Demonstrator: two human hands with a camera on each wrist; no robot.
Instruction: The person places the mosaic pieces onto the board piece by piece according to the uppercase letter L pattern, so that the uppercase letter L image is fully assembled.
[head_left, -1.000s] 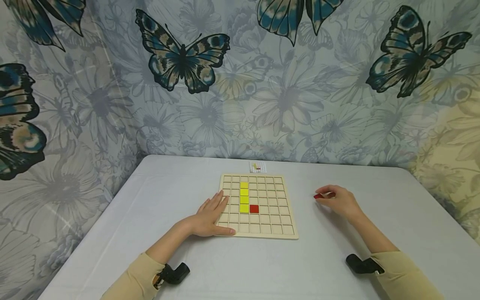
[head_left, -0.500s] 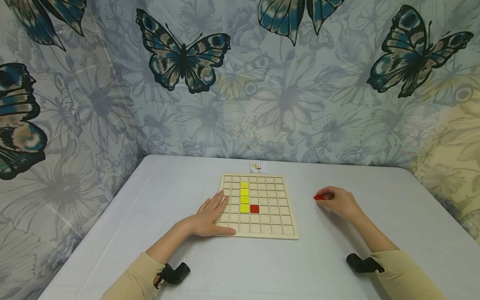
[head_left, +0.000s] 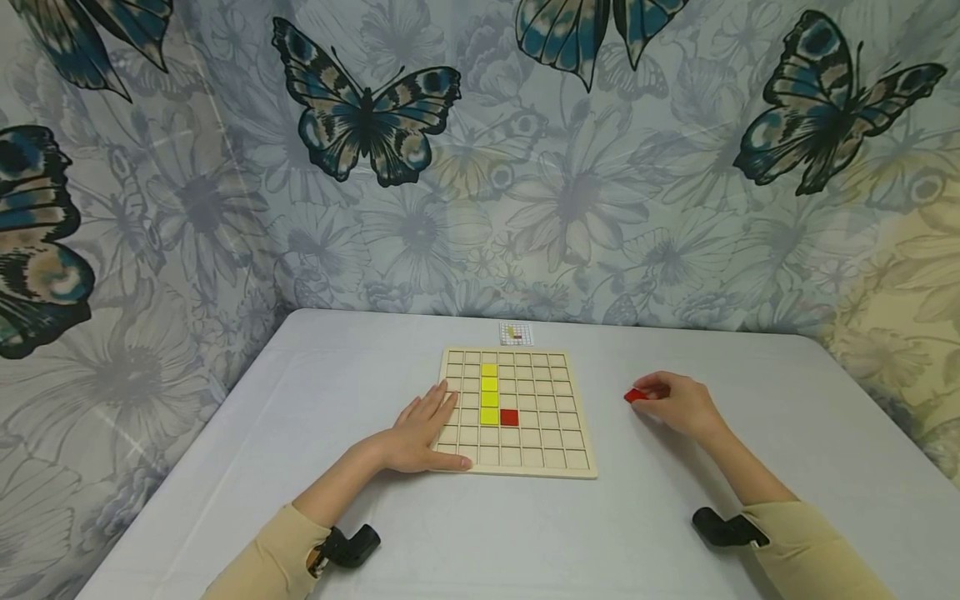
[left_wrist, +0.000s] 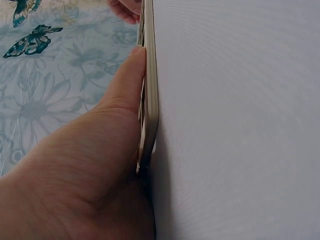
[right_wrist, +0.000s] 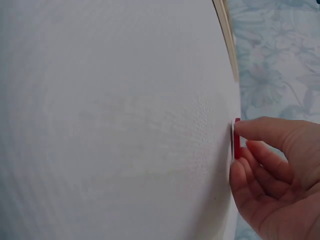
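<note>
My left hand (head_left: 416, 435) lies with straight, spread fingers on the left edge of a light wooden grid board (head_left: 540, 457). Its thumb rests along the board's near edge, as the left wrist view also shows. On the board, several yellow square tiles (head_left: 489, 399) form one column, and a red square tile (head_left: 509, 417) sits right of the lowest one. To the right of the board, my right hand (head_left: 678, 404) pinches a loose red tile (right_wrist: 237, 138) between thumb and fingers, low over the white table. In the right wrist view this tile is seen edge-on.
Behind the board lies a small printed card (head_left: 516, 335) with a coloured grid pattern. A white cloth covers the table (head_left: 360, 358). A butterfly-patterned curtain (head_left: 465, 217) hangs at the table's far edge. Black wrist cameras (head_left: 352, 547) are worn at both sleeves.
The red tile in my right hand has turned and shifted slightly left, so more of its red face shows. The right hand has barely moved; the left hand and board have stayed put.
</note>
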